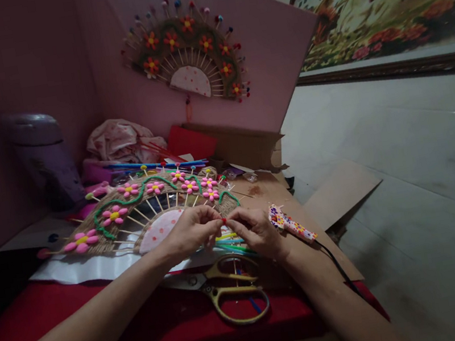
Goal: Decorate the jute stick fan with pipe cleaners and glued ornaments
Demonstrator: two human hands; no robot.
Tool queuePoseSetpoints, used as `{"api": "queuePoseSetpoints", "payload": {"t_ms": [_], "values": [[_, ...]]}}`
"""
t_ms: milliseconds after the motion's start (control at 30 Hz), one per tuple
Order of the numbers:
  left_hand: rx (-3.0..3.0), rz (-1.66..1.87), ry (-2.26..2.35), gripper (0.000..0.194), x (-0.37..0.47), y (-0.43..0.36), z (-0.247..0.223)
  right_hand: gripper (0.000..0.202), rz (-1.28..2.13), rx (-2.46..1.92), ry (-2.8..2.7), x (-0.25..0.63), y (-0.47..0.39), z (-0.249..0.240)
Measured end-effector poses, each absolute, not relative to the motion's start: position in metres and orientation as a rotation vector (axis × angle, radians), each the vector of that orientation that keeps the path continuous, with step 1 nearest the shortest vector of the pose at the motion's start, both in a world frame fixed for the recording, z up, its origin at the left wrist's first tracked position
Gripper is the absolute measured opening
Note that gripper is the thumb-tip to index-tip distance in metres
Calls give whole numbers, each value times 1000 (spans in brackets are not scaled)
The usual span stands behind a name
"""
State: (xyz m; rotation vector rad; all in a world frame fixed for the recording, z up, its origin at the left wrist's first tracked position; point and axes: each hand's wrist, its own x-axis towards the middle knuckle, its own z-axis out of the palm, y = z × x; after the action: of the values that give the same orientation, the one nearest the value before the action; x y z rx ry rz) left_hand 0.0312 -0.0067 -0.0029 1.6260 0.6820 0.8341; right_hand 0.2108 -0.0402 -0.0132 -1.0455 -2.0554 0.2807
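My left hand (193,229) and my right hand (258,230) meet fingertip to fingertip, both pinching one small red piece (224,221) whose kind is too small to tell. Just behind and left of them lies a twine-covered fan (103,202) with pink flowers, a wavy green trim, thin sticks and a dotted half-round base (157,233). Under the fingers are several yellow, blue and green strips (233,245), partly hidden. Nearer to me, scissors with yellow handles (212,291) lie with the blades pointing left. A flower-patterned glue gun (292,225) rests right of my right hand.
The table has a red cloth (147,316) and a cardboard sheet (328,258). A black cord (337,265) runs off the right edge. A purple flask (42,159) stands at left; bundled pink fabric (119,138) lies behind. Another fan (176,40), with orange flowers, is against the pink board.
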Motion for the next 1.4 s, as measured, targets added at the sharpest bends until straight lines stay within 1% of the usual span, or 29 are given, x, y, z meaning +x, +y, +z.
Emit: {"api": "queuePoseSetpoints", "payload": {"t_ms": [133,267,367,467,567,667,767,900,1100,1233,1400], "values": [[1460,879,636,24,32,-6,-2,16,238,-1062,-2026,211,-39,-14],[1328,916,617,26,34,-4,-5,14,70,-1024,-2124,208,-39,-16],[1394,978,694,23,37,-5,-8,14,-62,-965,-2248,205,-41,-17],[1592,986,807,16,38,-6,-8,14,-121,-953,-2283,205,-42,-17],[1723,859,785,12,36,-8,-7,13,-17,-981,-2152,207,-41,-16],[1632,748,624,16,31,-8,-6,13,194,-1005,-1947,208,-39,-15],[1476,765,499,22,30,-8,-7,17,369,-989,-1810,207,-36,-17],[1336,879,506,26,36,-10,-8,19,492,-982,-1810,202,-38,-21],[1441,1086,604,24,44,-16,-7,19,390,-1023,-1891,198,-45,-17],[1512,1082,628,19,43,-15,-10,19,308,-1055,-1941,201,-43,-16],[1775,1032,725,14,36,-8,-13,18,188,-1071,-2099,206,-40,-15]]}}
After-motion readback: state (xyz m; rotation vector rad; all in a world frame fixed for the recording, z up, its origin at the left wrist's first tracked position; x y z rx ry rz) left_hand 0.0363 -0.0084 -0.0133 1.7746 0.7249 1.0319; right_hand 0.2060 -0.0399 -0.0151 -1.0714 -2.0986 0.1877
